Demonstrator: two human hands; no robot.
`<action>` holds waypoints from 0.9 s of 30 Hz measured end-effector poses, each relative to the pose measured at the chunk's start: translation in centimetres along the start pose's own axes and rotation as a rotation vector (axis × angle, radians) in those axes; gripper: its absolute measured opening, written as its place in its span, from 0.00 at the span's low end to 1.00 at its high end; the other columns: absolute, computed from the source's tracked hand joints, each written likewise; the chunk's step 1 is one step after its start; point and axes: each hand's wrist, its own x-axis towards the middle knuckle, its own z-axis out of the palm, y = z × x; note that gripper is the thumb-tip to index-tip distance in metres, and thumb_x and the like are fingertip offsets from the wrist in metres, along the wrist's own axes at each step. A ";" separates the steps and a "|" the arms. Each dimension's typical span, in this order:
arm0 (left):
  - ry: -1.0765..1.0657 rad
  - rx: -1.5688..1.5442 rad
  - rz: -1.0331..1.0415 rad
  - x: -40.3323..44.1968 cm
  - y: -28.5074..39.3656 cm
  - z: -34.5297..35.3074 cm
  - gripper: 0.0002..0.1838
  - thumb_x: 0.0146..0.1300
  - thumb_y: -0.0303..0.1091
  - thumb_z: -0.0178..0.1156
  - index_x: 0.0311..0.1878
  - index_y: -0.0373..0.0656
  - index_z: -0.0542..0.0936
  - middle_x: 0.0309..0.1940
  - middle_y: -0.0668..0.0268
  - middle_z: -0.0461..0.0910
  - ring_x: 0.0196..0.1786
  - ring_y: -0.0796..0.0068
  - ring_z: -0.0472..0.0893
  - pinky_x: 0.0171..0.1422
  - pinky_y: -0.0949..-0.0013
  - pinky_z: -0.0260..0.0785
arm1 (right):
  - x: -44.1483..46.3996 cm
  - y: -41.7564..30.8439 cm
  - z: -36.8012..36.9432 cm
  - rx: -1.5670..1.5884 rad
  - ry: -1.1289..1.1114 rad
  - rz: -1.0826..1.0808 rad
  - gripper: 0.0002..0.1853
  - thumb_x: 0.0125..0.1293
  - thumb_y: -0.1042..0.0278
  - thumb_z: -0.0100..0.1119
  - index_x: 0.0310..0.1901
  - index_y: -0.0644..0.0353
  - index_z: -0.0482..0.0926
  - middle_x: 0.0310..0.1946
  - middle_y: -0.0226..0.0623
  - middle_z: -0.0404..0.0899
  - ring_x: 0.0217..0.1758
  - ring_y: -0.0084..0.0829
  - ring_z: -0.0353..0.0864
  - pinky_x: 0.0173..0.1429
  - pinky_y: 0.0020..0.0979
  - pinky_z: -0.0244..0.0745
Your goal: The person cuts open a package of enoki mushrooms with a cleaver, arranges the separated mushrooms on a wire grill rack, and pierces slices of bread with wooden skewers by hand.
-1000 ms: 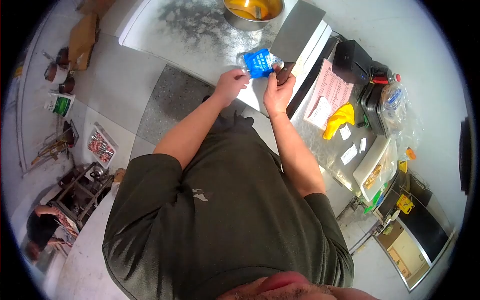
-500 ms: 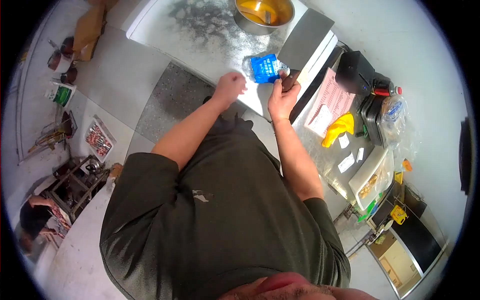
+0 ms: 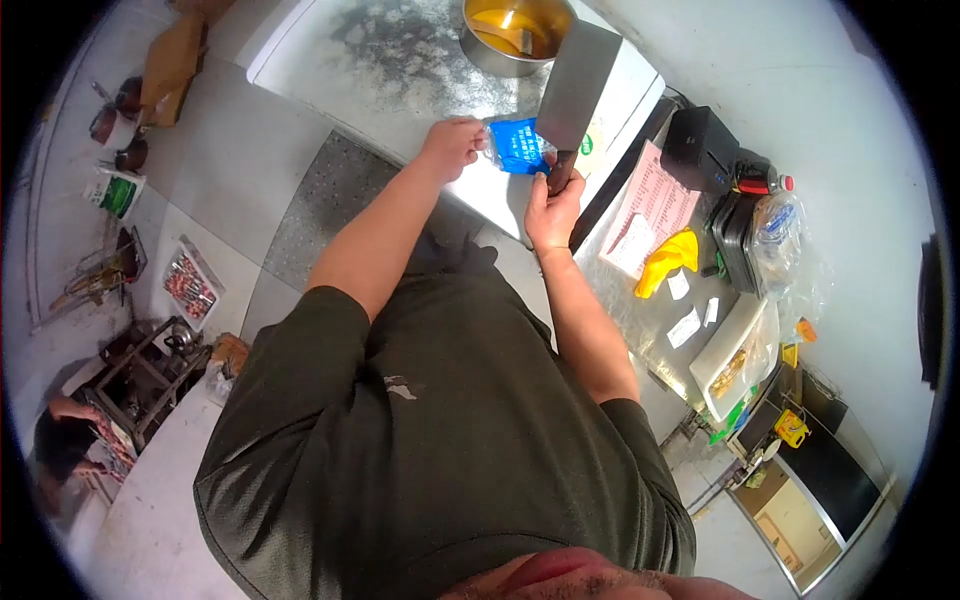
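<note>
In my right hand [image 3: 553, 208] is a cleaver [image 3: 580, 85], gripped by its dark wooden handle, with the broad grey blade pointing away from me over the white worktop [image 3: 420, 98]. A blue plastic packet [image 3: 518, 145] with white print lies between my hands, next to the blade's lower corner. My left hand [image 3: 455, 148] is closed at the packet's clear left edge, fingers pinched together. Whether my right fingertips also touch the packet is hard to see. Beyond the packet stands a steel pot [image 3: 510, 62] with orange-yellow liquid and a flat utensil in it.
Right of the worktop, a metal table [image 3: 655, 330] bears a pink printed sheet [image 3: 660, 200], a yellow cloth [image 3: 667, 262], a black box [image 3: 700, 150] and a white tray [image 3: 712, 385]. On the left are a tray of skewers [image 3: 190, 285] and another person [image 3: 65, 440].
The cleaver has turned, its blade now covering part of the pot's right side. My left hand has moved up to the packet's edge. The packet has shifted slightly left.
</note>
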 end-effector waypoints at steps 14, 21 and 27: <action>-0.287 0.309 -0.281 2.0 1.9 0.0 0.11 0.65 0.35 0.52 0.27 0.42 0.74 0.23 0.69 0.74 0.24 0.81 0.72 0.24 0.77 0.63 | -0.7 1.2 -0.8 -0.123 0.045 -0.038 0.19 0.65 0.67 0.60 0.51 0.67 0.67 0.38 0.46 0.79 0.40 0.35 0.79 0.49 0.33 0.73; 0.080 1.054 0.385 1.2 2.5 1.3 0.18 0.66 0.38 0.48 0.38 0.30 0.78 0.33 0.52 0.81 0.32 0.65 0.81 0.37 0.58 0.73 | -0.8 1.6 -1.3 -0.186 -0.016 -0.009 0.20 0.65 0.66 0.59 0.52 0.67 0.66 0.36 0.51 0.80 0.39 0.43 0.83 0.47 0.37 0.76; 0.184 0.230 0.128 -0.2 -0.2 1.7 0.17 0.66 0.41 0.54 0.36 0.33 0.79 0.29 0.61 0.80 0.33 0.73 0.79 0.38 0.67 0.73 | -0.8 1.2 -1.7 -0.274 -0.023 -0.051 0.20 0.65 0.64 0.59 0.53 0.66 0.66 0.35 0.49 0.80 0.35 0.45 0.81 0.43 0.39 0.75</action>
